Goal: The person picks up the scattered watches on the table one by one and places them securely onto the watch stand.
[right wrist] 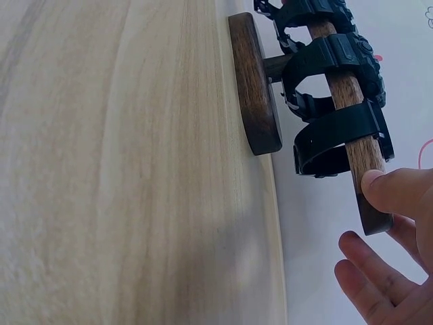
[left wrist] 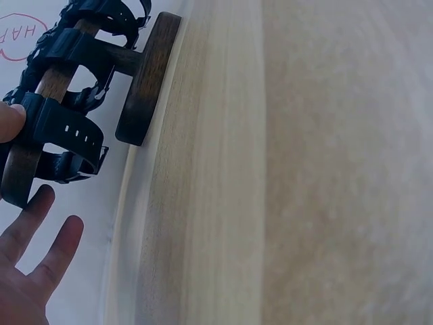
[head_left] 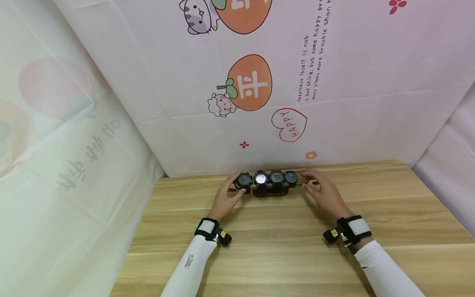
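A dark wooden watch stand point(head_left: 270, 193) stands at the table's far edge, a horizontal bar on a short post and flat base. Several black wristwatches point(head_left: 276, 177) are strapped side by side along its bar; one dial shines bright. My left hand point(head_left: 224, 199) grips the bar's left end, its thumb on the leftmost watch point(left wrist: 64, 125) and two fingers spread below. My right hand point(head_left: 327, 197) pinches the bar's bare right end point(right wrist: 365, 159) between thumb and fingers, beside the rightmost watch point(right wrist: 338, 135). The far sides of the watches are partly hidden.
The wood-grain table point(head_left: 267, 247) stretches from the stand toward me. Right behind the stand rises a white printed cloth point(head_left: 178, 144) with cartoon fruit and lettering. Pale cloth point(head_left: 74, 206) also hangs at the left, and more stands at the right.
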Demonstrator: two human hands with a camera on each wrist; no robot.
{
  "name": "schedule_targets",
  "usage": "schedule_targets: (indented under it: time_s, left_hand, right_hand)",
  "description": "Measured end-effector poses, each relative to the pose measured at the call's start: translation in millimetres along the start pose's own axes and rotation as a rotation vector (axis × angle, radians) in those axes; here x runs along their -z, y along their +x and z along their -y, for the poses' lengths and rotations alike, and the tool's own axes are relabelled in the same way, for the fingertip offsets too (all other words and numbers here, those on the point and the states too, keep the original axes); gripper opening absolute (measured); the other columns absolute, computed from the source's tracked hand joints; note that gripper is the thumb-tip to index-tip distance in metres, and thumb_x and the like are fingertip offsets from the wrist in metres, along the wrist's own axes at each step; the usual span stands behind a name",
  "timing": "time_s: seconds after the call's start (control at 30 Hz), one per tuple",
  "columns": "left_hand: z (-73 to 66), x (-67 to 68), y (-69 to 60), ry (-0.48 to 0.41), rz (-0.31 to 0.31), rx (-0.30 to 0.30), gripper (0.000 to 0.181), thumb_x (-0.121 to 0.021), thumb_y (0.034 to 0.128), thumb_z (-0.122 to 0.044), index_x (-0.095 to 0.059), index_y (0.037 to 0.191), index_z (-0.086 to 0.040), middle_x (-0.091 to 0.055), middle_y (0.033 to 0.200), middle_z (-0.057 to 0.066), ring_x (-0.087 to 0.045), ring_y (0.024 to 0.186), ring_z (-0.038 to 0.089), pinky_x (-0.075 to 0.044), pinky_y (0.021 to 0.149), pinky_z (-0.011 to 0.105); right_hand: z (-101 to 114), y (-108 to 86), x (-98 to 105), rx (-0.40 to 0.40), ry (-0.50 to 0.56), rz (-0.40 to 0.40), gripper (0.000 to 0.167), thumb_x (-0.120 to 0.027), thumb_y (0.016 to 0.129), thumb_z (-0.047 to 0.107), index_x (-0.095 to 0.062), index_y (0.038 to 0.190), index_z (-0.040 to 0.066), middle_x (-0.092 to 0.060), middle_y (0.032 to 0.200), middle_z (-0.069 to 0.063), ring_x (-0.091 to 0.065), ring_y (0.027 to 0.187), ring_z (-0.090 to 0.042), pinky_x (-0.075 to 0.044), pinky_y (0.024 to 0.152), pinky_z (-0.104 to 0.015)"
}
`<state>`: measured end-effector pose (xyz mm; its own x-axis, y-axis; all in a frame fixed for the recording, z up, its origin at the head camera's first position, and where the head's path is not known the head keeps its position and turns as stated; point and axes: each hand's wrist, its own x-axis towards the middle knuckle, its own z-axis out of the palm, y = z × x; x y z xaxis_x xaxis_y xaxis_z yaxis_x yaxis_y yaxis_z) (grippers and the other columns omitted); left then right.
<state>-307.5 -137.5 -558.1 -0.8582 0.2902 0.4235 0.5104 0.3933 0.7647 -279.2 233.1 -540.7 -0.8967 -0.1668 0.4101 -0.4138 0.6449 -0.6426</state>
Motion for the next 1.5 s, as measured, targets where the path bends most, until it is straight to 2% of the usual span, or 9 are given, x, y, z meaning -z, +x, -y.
schedule_targets:
  time_s: [0.13, 0.33, 0.53, 0.77, 1.03, 1.3, 1.4, 1.5]
  left_hand:
    - [-1.4, -0.5, 0.1, 0.001, 0.005, -0.001, 0.068, -0.077, 0.0997, -0.018, -0.048, 0.161, -0.022, -0.051, 0.163, 0.013, -0.051, 0.149, 0.033, -0.051, 0.117, 0.053]
    - [-3.3, -0.9, 0.3, 0.012, 0.003, 0.001, 0.068, -0.077, 0.1000, -0.019, -0.047, 0.162, -0.022, -0.050, 0.164, 0.014, -0.048, 0.151, 0.034, -0.043, 0.123, 0.057]
    - [-3.9, -1.3, -0.3, 0.007, 0.018, 0.017, 0.068, -0.076, 0.1007, -0.018, -0.046, 0.162, -0.022, -0.047, 0.167, 0.010, -0.045, 0.154, 0.031, -0.040, 0.126, 0.053]
    - [-5.0, -1.7, -1.0, -0.013, 0.019, 0.017, 0.068, -0.075, 0.1006, -0.017, -0.047, 0.162, -0.020, -0.046, 0.165, 0.018, -0.044, 0.155, 0.033, -0.035, 0.129, 0.055]
    - [-6.7, -2.3, -1.5, -0.017, 0.008, 0.012, 0.067, -0.075, 0.1011, -0.020, -0.048, 0.162, -0.021, -0.047, 0.167, 0.008, -0.044, 0.155, 0.033, -0.035, 0.128, 0.057]
    - [-7.1, -5.3, 0.5, -0.016, 0.018, 0.023, 0.066, -0.076, 0.1000, -0.022, -0.050, 0.161, -0.021, -0.048, 0.166, 0.006, -0.042, 0.156, 0.030, -0.037, 0.128, 0.054]
    - [-7.5, -7.1, 0.7, -0.017, 0.019, 0.037, 0.066, -0.076, 0.1001, -0.024, -0.050, 0.160, -0.023, -0.047, 0.167, 0.002, -0.039, 0.158, 0.028, -0.034, 0.130, 0.052]
    - [-6.5, -9.0, 0.9, -0.020, 0.017, 0.042, 0.065, -0.076, 0.1004, -0.025, -0.050, 0.160, -0.024, -0.047, 0.167, 0.004, -0.041, 0.157, 0.028, -0.045, 0.123, 0.050]
  right_hand:
    - [0.9, 0.2, -0.2, -0.001, -0.003, 0.000, 0.043, -0.072, 0.099, 0.000, -0.061, 0.141, 0.001, -0.060, 0.148, -0.020, -0.062, 0.123, -0.038, -0.054, 0.103, -0.062]
    - [2.2, 0.6, -0.2, -0.012, 0.005, 0.002, 0.044, -0.072, 0.100, 0.000, -0.061, 0.142, 0.002, -0.059, 0.150, -0.019, -0.062, 0.124, -0.038, -0.054, 0.104, -0.061]
    - [2.5, -0.5, 0.0, -0.011, 0.001, 0.001, 0.045, -0.073, 0.098, -0.001, -0.061, 0.142, 0.002, -0.059, 0.150, -0.020, -0.063, 0.123, -0.039, -0.055, 0.102, -0.062]
    - [2.0, -0.6, -0.4, -0.014, -0.002, 0.003, 0.044, -0.073, 0.098, -0.001, -0.061, 0.141, 0.000, -0.058, 0.150, -0.021, -0.063, 0.123, -0.040, -0.055, 0.102, -0.062]
    - [1.2, -0.4, -0.6, -0.006, 0.003, 0.002, 0.045, -0.072, 0.099, -0.001, -0.061, 0.142, 0.000, -0.057, 0.153, -0.022, -0.063, 0.123, -0.040, -0.055, 0.102, -0.061]
    - [-0.6, 0.0, -0.7, 0.002, 0.003, 0.000, 0.046, -0.072, 0.099, -0.001, -0.060, 0.143, 0.001, -0.057, 0.152, -0.021, -0.064, 0.122, -0.040, -0.055, 0.101, -0.061]
    - [-2.3, 0.8, -1.4, 0.001, 0.005, -0.001, 0.047, -0.072, 0.099, -0.001, -0.060, 0.144, 0.002, -0.059, 0.150, -0.020, -0.065, 0.121, -0.039, -0.056, 0.101, -0.061]
    - [-2.7, 1.5, -1.7, -0.002, 0.009, -0.006, 0.046, -0.073, 0.099, -0.001, -0.061, 0.143, 0.002, -0.061, 0.147, -0.019, -0.066, 0.120, -0.038, -0.056, 0.101, -0.060]
